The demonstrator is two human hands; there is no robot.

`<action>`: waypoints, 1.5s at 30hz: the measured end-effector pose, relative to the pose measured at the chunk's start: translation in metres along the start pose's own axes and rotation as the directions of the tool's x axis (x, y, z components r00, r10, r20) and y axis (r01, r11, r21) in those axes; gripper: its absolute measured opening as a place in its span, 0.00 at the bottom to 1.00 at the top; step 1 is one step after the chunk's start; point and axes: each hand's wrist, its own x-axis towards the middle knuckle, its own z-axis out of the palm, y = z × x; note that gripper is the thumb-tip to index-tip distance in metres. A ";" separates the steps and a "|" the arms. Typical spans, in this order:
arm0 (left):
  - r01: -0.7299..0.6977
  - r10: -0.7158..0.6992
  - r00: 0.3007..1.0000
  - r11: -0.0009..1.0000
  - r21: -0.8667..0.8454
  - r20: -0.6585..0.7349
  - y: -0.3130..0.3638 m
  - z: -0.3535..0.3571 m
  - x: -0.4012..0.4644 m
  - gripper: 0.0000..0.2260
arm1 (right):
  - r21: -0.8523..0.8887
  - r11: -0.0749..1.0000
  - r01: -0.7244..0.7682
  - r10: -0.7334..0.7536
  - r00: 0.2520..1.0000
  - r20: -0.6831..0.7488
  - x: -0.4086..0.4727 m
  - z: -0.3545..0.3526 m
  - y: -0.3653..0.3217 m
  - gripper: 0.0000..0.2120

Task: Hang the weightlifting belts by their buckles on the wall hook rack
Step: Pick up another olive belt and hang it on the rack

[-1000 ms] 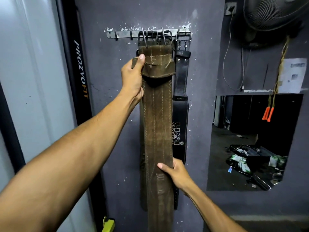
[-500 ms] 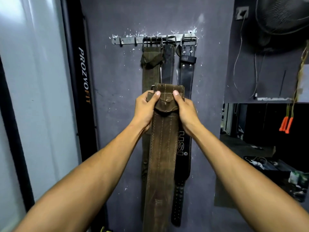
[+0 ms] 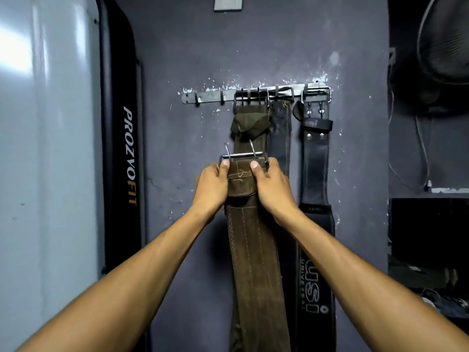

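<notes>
1. I have both hands up on the top end of a brown suede belt (image 3: pixel 256 262), held in front of the purple-grey wall (image 3: pixel 177 148) below the hook rack (image 3: pixel 210 95).
2. My left hand (image 3: pixel 212 189) grips the belt's left edge just under the buckle, fingers curled behind it and the thumb pressed on the front near the stitching.
3. My right hand (image 3: pixel 272 189) grips the right edge the same way, thumb on the front, fingers wrapped round the back.
4. The belt's steel buckle (image 3: pixel 242 155) sits just above my thumbs, its two prongs sticking up; it is well below the rack and on no hook.
5. The rest of the brown belt hangs straight down between my forearms and runs out of view at the bottom.
6. Three belts hang on the rack by their buckles: an olive suede belt (image 3: pixel 250 123) directly behind the one I hold, a dark belt (image 3: pixel 280 133) just right of it, and a black leather belt (image 3: pixel 314 158) marked USI at the right end.
7. The two hooks at the rack's left end are bare.
8. A black upright pad (image 3: pixel 127 158) lettered PROZVOFIT stands to the left, and a fan (image 3: pixel 446 39) is at the upper right.
</notes>
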 end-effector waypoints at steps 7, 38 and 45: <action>-0.228 0.232 0.972 0.970 0.081 -0.043 -0.015 -0.009 0.107 0.17 | -0.117 0.980 0.163 -0.177 0.977 -0.118 0.091 0.045 -0.008 0.27; -0.133 0.137 0.991 0.950 -0.281 -0.005 -0.095 0.025 0.193 0.21 | -0.190 0.958 0.215 -0.263 0.923 -0.282 0.154 0.128 0.041 0.25; -0.071 0.120 0.989 0.886 -0.459 0.080 -0.106 0.012 0.162 0.15 | -0.033 0.985 0.171 -0.174 0.975 -0.137 0.101 0.126 0.054 0.21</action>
